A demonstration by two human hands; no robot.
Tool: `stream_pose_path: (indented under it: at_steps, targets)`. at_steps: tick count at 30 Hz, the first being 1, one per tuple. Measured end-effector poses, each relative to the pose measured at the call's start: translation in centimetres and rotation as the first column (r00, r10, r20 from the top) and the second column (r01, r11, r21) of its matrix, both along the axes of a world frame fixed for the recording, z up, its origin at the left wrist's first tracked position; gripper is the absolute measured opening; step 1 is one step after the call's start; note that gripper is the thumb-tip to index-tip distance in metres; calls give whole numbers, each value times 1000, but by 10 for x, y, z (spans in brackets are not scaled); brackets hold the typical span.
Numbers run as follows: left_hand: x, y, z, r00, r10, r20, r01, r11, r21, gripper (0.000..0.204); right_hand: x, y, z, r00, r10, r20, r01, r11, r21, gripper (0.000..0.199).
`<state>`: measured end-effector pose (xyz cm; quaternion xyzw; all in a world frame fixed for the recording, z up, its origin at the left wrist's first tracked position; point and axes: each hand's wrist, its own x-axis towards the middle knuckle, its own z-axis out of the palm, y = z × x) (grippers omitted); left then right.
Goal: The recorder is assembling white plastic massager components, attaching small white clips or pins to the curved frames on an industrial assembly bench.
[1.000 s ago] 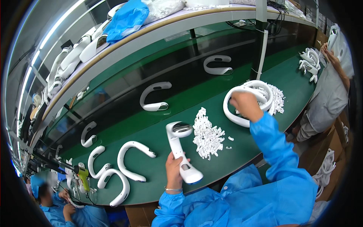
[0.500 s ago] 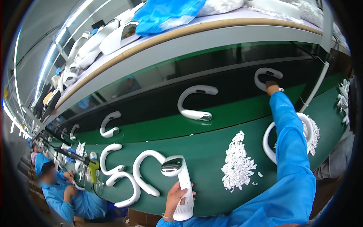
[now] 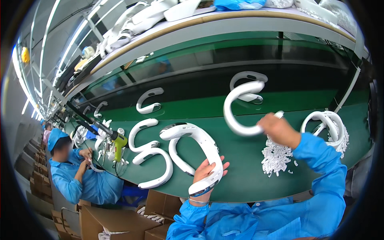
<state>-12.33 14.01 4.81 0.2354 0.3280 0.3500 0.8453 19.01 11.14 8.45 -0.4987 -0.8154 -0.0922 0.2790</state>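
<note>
My right hand (image 3: 279, 130) is closed around the lower end of a white C-shaped neck fan (image 3: 231, 114), held up above the bench and blurred by motion. My left hand (image 3: 204, 172) grips another white curved neck fan (image 3: 209, 147) by its near end, from below, fingertips showing past its right edge. Partly behind that one, a further neck fan (image 3: 179, 158) lies on the green bench. To the left lie two more, one neck fan (image 3: 139, 134) farther back and one neck fan (image 3: 168, 174) nearer.
A heap of small white parts (image 3: 276, 160) lies below my right hand. Ring-like white pieces (image 3: 340, 138) rest at the right. Neck fans (image 3: 150, 93) stand along the green belt behind. A green power screwdriver (image 3: 119, 146), a co-worker (image 3: 68, 160) and cardboard boxes (image 3: 114, 220) are at left.
My right hand has come back from the far belt, bringing a neck fan with it. My left hand has turned and raised its neck fan. The view has swung toward the left.
</note>
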Motion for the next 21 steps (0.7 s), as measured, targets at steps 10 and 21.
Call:
stream_pose_path:
  at_steps: [10,21]
  targets:
    - [-44,-17,4,987,159,-9,-155,971,182,39,-113,33,-58,927,327,181,-322,945,-61,33]
    - [-31,-2,-1,963,256,-82,-232,946,225,40,126,158,-91,746,-614,258,643,560,-523,63]
